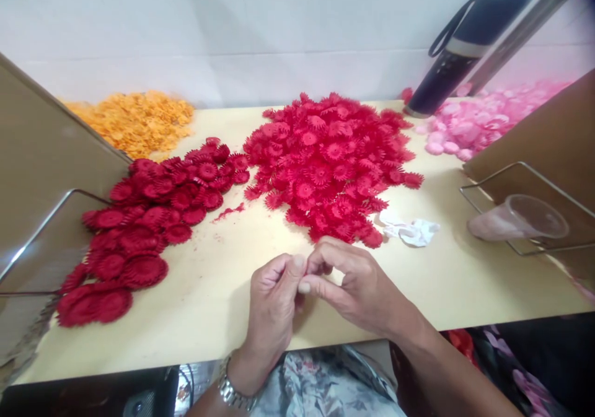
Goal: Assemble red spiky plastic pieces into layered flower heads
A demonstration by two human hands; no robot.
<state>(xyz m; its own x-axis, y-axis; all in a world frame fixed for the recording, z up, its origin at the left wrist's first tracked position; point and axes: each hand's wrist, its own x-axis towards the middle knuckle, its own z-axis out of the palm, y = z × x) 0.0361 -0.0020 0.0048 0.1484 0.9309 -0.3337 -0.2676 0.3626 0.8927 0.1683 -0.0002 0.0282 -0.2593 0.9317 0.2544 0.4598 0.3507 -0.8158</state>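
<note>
At lower centre, the left hand (272, 299) and right hand (353, 280) meet fingertip to fingertip above the desk (209, 305); both grips look pinched, but on what I cannot tell. The red flower pieces (325, 163) sit just beyond, upper centre, so I'd judge they're working one small piece, needing a fine, steady pinch.

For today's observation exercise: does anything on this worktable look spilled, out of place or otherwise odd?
Yes. A clear plastic cup lies tipped on its side at the right edge. A crumpled white scrap sits loose beside the big red flower pile. Small red crumbs are scattered between the two red piles.
</note>
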